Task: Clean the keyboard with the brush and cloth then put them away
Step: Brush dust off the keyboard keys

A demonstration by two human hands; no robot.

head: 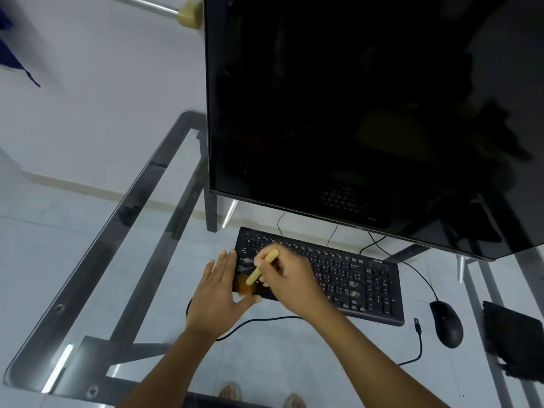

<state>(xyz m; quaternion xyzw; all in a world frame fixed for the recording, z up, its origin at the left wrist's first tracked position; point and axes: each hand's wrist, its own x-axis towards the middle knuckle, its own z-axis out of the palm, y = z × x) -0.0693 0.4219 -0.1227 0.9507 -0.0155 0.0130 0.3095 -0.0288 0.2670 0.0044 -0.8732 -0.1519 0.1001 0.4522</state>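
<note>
A black keyboard [347, 275] lies on the glass desk below the monitor. My right hand [290, 279] grips a small brush [262, 267] by its pale wooden handle; the blurred brown bristles touch the keyboard's left end. Flat against the keyboard's left edge rests my left hand [219, 293], fingers straight and together, thumb spread under the front corner, holding nothing. A dark cloth [513, 337] lies at the desk's right edge.
A large dark monitor [368, 113] fills the upper right. A black mouse [447, 322] sits right of the keyboard, with a loose cable and plug [417, 322] between them. The glass desk [97, 260] has a metal frame. Feet show below.
</note>
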